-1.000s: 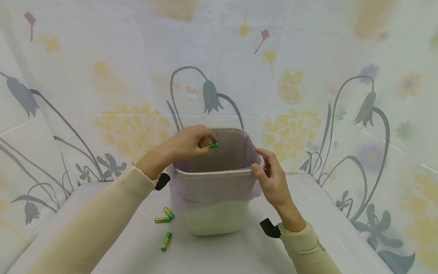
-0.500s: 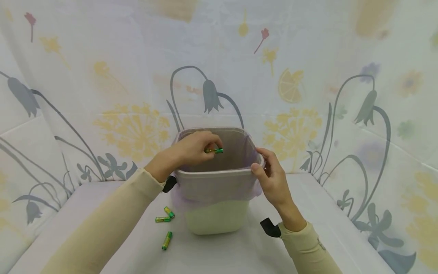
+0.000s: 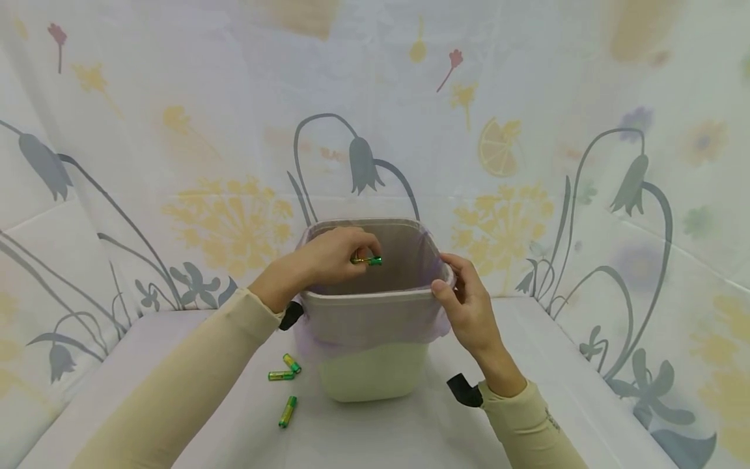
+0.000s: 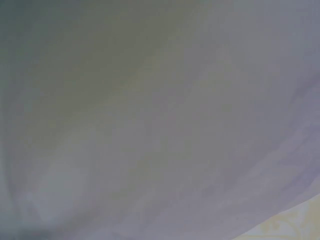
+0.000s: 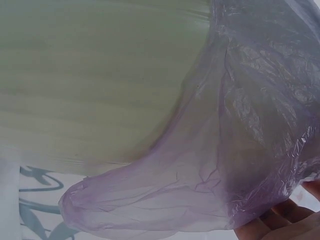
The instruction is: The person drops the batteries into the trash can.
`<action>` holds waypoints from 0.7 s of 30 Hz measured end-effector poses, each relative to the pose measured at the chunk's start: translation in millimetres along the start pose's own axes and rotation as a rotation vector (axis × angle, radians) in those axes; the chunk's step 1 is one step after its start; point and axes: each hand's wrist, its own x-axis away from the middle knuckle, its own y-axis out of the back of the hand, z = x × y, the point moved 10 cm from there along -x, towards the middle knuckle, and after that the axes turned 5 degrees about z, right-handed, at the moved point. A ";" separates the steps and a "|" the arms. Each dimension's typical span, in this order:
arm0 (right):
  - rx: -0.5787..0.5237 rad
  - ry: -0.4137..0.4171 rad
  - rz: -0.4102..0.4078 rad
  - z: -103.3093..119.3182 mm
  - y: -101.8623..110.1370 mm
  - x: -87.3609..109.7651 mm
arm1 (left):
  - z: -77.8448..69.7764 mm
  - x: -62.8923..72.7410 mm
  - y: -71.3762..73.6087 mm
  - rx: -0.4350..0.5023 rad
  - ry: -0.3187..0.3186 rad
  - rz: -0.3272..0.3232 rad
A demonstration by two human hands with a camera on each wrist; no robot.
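A pale trash bin stands upright in the middle of the table. A thin purple bag lines it and hangs folded over the rim. Over the bin's opening, my left hand pinches a green and yellow battery, whose green end pokes out past the fingers. My right hand grips the bin's right rim, thumb at the front and fingers on the outer side. The left wrist view is filled by a blurred, greyish surface with purple film at its right edge.
Several green and yellow batteries lie left of the bin: one battery nearer me, and a pair with one battery beside the other battery. A flower-printed cloth hangs behind and along both sides of the table.
My left hand has moved right and slightly down with the battery, further over the bin's opening, then nearly stopped. My right hand has kept its grip on the rim.
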 end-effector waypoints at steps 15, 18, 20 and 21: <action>-0.001 0.000 -0.014 0.7 5.3 2.6 | -3.4 -5.0 -2.0 0.006 -0.009 0.006; 0.002 -0.002 -0.005 -1.0 3.2 2.0 | -3.1 -2.6 -1.2 -0.006 -0.010 0.000; 0.008 -0.005 0.006 -1.9 1.6 1.3 | -2.5 -1.2 -0.1 -0.013 -0.007 -0.008; 0.011 -0.004 0.010 -1.7 1.0 1.0 | -2.5 -0.5 0.6 -0.016 -0.005 -0.012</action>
